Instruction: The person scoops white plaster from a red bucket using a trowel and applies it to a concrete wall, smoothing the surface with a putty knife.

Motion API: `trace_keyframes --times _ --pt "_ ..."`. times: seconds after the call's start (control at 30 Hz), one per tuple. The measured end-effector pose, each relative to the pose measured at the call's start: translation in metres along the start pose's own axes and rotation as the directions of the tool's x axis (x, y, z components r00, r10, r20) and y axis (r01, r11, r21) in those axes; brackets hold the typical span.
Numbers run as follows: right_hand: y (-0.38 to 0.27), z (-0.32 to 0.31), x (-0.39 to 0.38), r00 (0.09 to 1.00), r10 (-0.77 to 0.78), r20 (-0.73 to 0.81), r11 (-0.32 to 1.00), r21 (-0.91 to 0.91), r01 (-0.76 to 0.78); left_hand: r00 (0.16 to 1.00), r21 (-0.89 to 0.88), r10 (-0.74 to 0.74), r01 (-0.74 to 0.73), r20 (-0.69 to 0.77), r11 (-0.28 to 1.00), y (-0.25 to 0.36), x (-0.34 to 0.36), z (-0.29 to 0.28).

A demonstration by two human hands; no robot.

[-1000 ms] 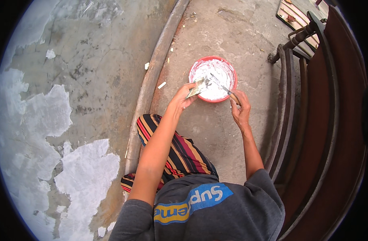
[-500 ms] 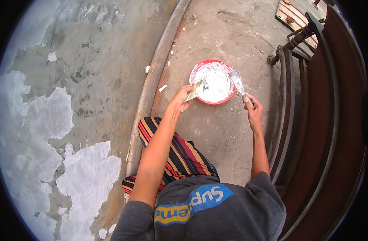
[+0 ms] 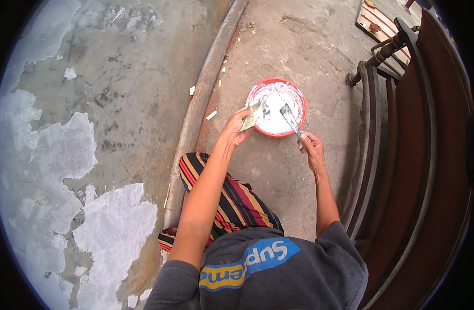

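A red basin [image 3: 303, 114] of white paste stands on the floor ahead of me. My left hand [image 3: 236, 127] is closed on the near edge of a thin, flat plate [image 3: 252, 118] smeared with paste, which reaches over the basin's left side. My right hand [image 3: 312, 145] grips the handle of a putty knife [image 3: 289, 117]. The knife's dark blade is over the white paste, its tip pointing forward and left, a short way right of the plate. I cannot tell whether the blade touches the paste.
To the left rises a grey wall [image 3: 123, 98] with white patches [image 3: 115, 222]; a rounded ledge [image 3: 195, 111] runs along its foot. A dark wooden bench [image 3: 369, 155] stands on the right. Small white chips [image 3: 211, 114] lie on the concrete floor [image 3: 319, 57]. A slatted panel [image 3: 384, 31] lies far right.
My right hand has moved left and slightly nearer to me, bringing the putty knife from the basin's right rim to above the paste. The left hand and plate have stayed almost in place.
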State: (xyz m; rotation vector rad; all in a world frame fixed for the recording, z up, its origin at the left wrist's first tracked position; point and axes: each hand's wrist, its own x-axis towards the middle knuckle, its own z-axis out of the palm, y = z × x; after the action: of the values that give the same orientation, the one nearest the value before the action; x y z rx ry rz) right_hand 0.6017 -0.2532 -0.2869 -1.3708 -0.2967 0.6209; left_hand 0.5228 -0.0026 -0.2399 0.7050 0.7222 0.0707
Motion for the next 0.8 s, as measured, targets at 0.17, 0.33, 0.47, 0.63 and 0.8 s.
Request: trace_keyframes --times 0.17,0.33,0.47,0.63,0.8 --pt "-0.028 0.002 -0.023 0.999 0.036 -0.033 0.990 -0.137 -0.041 0.948 0.042 0.316 -0.317 0.043 0.947 -0.003 0.004 0.000" --pt "-0.037 0.015 -0.036 0.987 0.158 -0.026 0.979 -0.124 -0.160 0.861 0.197 0.499 -0.475 -0.098 0.858 -0.017 0.005 0.007" --pt "-0.037 0.019 -0.040 0.981 0.146 -0.124 0.977 -0.135 -0.163 0.864 0.300 0.482 -0.426 -0.144 0.854 -0.017 0.000 0.007" --pt "-0.030 0.026 -0.037 0.986 0.015 -0.167 0.972 -0.228 -0.053 0.866 0.444 0.467 -0.351 -0.182 0.824 -0.011 -0.021 0.019" --pt "0.021 0.017 -0.009 0.961 -0.115 -0.250 0.804 -0.591 -0.058 0.835 0.237 0.481 -0.427 -0.268 0.873 -0.027 -0.007 -0.013"
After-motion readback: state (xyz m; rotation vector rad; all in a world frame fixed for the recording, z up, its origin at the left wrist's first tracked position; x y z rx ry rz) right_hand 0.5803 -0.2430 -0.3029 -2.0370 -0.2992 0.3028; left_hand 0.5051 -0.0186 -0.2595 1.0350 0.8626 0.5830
